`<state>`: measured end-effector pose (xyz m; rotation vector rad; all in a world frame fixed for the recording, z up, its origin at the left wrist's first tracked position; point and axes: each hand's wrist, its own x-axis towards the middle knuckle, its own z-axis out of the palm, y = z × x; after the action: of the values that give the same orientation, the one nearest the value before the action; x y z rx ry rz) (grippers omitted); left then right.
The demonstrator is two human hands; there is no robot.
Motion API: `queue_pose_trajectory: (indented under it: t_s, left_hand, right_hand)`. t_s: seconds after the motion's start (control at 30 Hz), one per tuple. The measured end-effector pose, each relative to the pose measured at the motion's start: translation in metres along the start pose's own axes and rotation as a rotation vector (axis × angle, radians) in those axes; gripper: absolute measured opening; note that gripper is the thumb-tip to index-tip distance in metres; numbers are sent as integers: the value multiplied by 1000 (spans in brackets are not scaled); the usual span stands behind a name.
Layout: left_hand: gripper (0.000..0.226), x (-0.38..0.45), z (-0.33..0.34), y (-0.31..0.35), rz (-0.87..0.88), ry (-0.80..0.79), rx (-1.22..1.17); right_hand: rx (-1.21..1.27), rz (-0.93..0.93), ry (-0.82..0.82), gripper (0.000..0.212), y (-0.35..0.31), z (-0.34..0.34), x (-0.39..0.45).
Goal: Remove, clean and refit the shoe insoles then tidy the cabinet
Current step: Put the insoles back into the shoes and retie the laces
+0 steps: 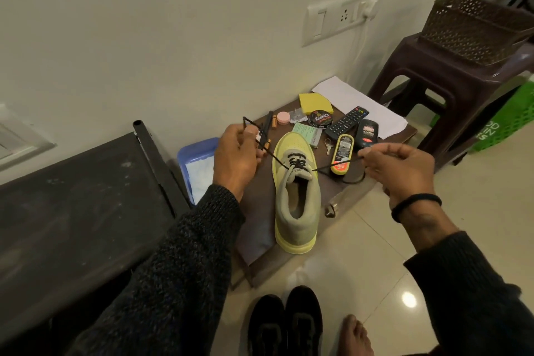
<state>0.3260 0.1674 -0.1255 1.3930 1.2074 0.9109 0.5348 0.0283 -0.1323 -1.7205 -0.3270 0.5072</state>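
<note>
A yellow-and-grey sneaker (296, 193) is sat upright on a low brown board (257, 211), toe pointed at the wall, heel toward the camera. Its black lace (297, 163) is pulled out taut to both sides: one end is pinched in the curled fingers of the left hand (235, 157), up and left of the toe, and the other end is gripped in the closed fingers of the right hand (398, 170), out to the right of the shoe. Whether an insole is inside can't really be made out, the opening is too dim. Behind the toe a bunch of stuff is scattered on the board: a round polish tin (320, 119), a remote (346, 123), a yellow-capped polish bottle (342, 157), a dark bottle (367, 133), a yellow sponge (313, 102) and a pink jar (283, 117). A blue tray (185, 159) is tucked just left of the board. A pair of black shoes (284, 324) is parked on the floor tiles nearer the camera.
</note>
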Motion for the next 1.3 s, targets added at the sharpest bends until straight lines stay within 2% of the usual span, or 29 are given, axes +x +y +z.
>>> queue_pose_trajectory:
  t_s: [0.13,0.23,0.37,0.43,0.57,0.7,0.97,1.1,1.3]
  left_hand:
    - [25,-5,-13,21,154,32,33]
    - [27,-10,-22,58,227,15,56]
    - [28,-13,-31,113,339,-51,157]
    - [29,-16,-36,134,379,-77,216]
    - [30,-19,-41,155,406,-95,249]
    - [31,-17,-46,168,425,-53,202]
    - [29,-19,-61,216,532,-32,216]
    - [24,-23,-64,245,618,-44,294]
    - [19,-32,-63,268,648,-68,340]
  right_hand:
    - [300,-29,-17,22,-26,1,-22]
    - [413,-23,-62,23,-48,7,-36]
    - [616,206,-162,31,-74,21,-46]
    - [677,236,-208,37,-88,28,-47]
    - [660,152,-256,37,-124,39,-51]
    - [624,66,-307,24,-162,45,-56]
    - [613,-108,-417,22,-214,48,-73]
    - [539,-205,-414,17,-238,47,-85]
    - [407,-294,-385,21,-257,43,-97]
